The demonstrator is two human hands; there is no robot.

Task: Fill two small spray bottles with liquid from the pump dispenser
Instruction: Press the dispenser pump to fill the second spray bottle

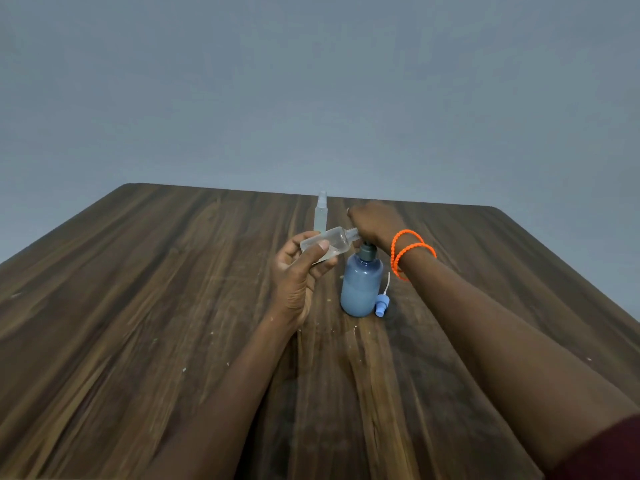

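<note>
Both hands at bottle and dispenser.

Head view, forward-down over table

L hand tilts clear bottle at pump dispenser, R hand on top.

dim, even, bluish light; soft focus, wide-angle stretching toward the edges
</note>
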